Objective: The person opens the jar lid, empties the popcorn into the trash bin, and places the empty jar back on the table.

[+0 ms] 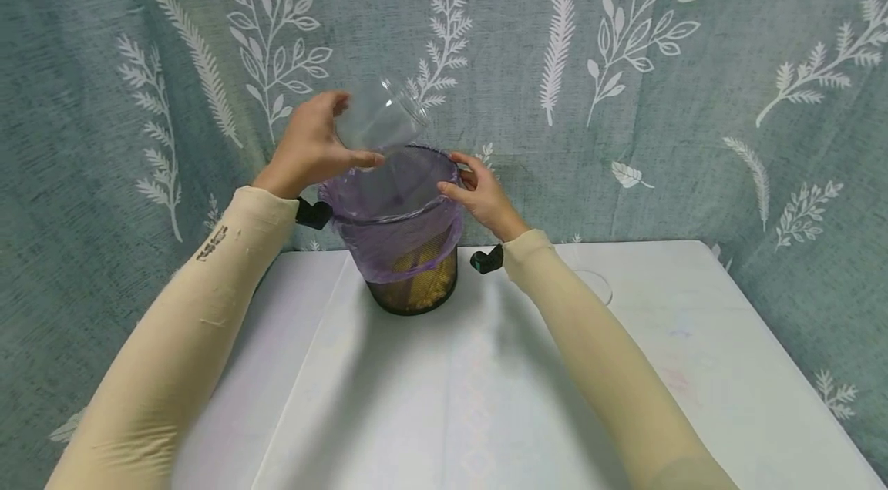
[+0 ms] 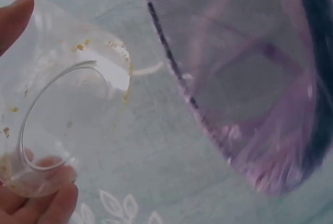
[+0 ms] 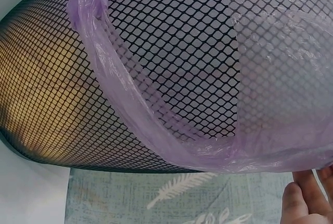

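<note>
My left hand (image 1: 315,139) grips a clear plastic jar (image 1: 380,117) above the left part of a black mesh trash bin (image 1: 444,282). The jar is tilted, its mouth toward the right. Yellow crumbs cling to its wall in the left wrist view, and only crumbs show in it. A purple bag (image 1: 361,247) lines the bin and folds over its rim. At the rim's right side my right hand (image 1: 486,197) holds the bin's edge through the bag, thumb on the near side. Something yellowish (image 3: 52,94) shows through the mesh low in the bin.
The bin stands near the back edge of a white table (image 1: 388,413). A thin clear round object (image 1: 607,291) lies on the table behind the right forearm. A green leaf-patterned curtain (image 1: 513,51) hangs right behind the table.
</note>
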A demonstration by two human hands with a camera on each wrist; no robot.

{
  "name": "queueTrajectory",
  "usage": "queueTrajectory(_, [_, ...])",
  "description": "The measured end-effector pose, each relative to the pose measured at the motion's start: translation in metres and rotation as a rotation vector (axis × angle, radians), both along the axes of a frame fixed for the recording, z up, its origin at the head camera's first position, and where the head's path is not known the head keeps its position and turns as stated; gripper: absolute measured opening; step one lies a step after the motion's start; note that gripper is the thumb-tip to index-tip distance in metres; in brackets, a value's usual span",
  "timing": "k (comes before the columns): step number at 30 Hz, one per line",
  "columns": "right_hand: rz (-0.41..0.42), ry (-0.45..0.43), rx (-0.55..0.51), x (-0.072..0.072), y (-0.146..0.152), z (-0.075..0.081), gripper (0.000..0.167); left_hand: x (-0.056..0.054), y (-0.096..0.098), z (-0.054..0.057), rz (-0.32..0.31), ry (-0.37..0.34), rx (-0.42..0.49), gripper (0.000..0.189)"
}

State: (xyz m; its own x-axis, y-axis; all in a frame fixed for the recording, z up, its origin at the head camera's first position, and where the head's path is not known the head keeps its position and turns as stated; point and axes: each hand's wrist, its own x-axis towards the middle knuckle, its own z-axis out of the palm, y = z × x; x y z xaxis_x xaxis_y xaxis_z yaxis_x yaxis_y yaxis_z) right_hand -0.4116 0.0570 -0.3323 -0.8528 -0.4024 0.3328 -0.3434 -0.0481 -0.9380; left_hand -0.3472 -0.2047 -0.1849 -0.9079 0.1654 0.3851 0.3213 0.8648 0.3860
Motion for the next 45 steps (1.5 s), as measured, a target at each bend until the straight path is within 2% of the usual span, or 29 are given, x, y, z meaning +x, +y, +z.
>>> queueTrajectory(8, [-0.008, 0.004, 0.002, 0.0, -0.002, -0.002, 0.069, 0.004, -0.005, -0.018, 0.069, 0.013, 0.256, 0.102])
queueTrajectory(17, [-0.014, -0.009, 0.003, -0.001, -0.003, 0.0, 0.07, 0.007, -0.003, -0.041, 0.066, -0.041, 0.528, 0.091])
queueTrajectory(22, [-0.003, -0.008, -0.008, 0.001, -0.003, 0.0, 0.069, 0.008, -0.003, -0.048, 0.043, -0.082, 0.614, 0.092])
queueTrajectory(31, [-0.022, 0.002, 0.007, 0.0, -0.002, 0.0, 0.068, 0.018, -0.001, -0.053, -0.005, -0.138, 0.666, 0.096])
queueTrajectory(35, [-0.016, 0.0, 0.01, 0.0, -0.001, 0.0, 0.069, 0.029, 0.005, -0.058, -0.039, -0.129, 0.666, 0.094])
queueTrajectory(38, [-0.011, -0.002, 0.011, 0.0, -0.001, 0.0, 0.07, 0.042, 0.011, -0.065, -0.077, -0.11, 0.672, 0.09])
queueTrajectory(45, [-0.027, -0.004, 0.022, -0.001, -0.002, 0.0, 0.071, 0.087, 0.025, -0.092, -0.224, -0.067, 0.741, 0.078])
